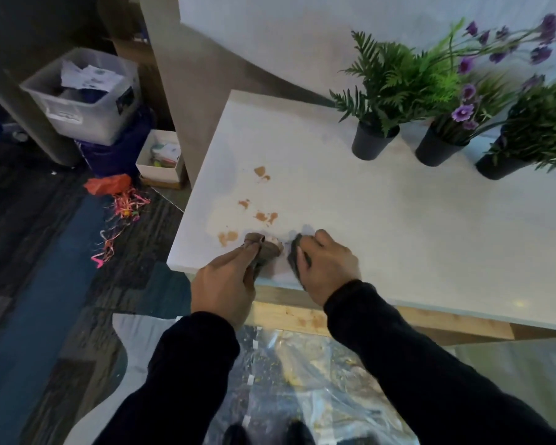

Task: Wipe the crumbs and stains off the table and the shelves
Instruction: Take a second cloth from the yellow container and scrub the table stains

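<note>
The white table [382, 220] carries several brown stains [260, 216] near its front left corner. My left hand [225, 284] grips a crumpled brown-stained cloth [264, 248] at the table's front edge, just right of one stain. My right hand [328, 264] presses on a dark grey cloth [294, 255] lying on the table beside it, fingers curled over the cloth's edge. The two cloths lie close together, almost touching.
Three black pots with green and purple plants [376, 139] stand at the table's back right. On the floor at left are a grey bin [87, 101], a small white box [161, 159] and coloured streamers [119, 207]. A plastic sheet with crumbs [302, 374] lies below the table edge.
</note>
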The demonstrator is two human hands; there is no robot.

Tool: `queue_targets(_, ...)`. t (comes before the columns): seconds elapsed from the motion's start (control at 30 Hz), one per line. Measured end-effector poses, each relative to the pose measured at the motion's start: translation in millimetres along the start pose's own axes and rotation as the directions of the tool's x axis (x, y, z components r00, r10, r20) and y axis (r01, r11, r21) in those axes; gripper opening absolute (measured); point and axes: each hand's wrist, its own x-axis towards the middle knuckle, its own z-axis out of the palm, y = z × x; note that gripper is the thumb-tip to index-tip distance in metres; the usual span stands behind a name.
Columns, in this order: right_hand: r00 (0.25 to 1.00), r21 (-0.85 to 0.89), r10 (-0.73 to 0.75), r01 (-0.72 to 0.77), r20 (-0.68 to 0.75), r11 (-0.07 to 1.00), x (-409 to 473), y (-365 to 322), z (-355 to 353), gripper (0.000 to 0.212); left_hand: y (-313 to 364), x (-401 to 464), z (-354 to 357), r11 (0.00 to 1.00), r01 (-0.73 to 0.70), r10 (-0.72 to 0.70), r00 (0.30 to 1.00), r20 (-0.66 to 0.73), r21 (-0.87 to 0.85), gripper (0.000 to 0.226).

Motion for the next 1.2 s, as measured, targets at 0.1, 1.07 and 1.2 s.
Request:
queue_targets(0.1, 0.991, 0.041, -0.127, 0.125, 0.046, 0.991, -25.6, 2.2, -7.2, 0.022, -19.0, 0.0, -5.5, 1.000, 0.006, -0.007, 0.999, 0.036, 0.023, 0.041)
queue_targets(1.07, 0.986, -0.105, 0.026, -0.008, 0.167, 0.994, 86.7, -34.3, 10.8, 0.029, -73.2, 7.7, -27.3, 0.994, 0.025, -0.037, 0.994, -0.106, -0.108, 0.040)
queue_targets(1.2, 0.980, -0.076, 0.143, -0.134, 0.135, 0.988, 121.5, -64.3, 22.4, 0.030, -72.5, 9.5, -28.3, 0.991, 0.063, -0.075, 0.992, -0.102, -0.114, 0.038)
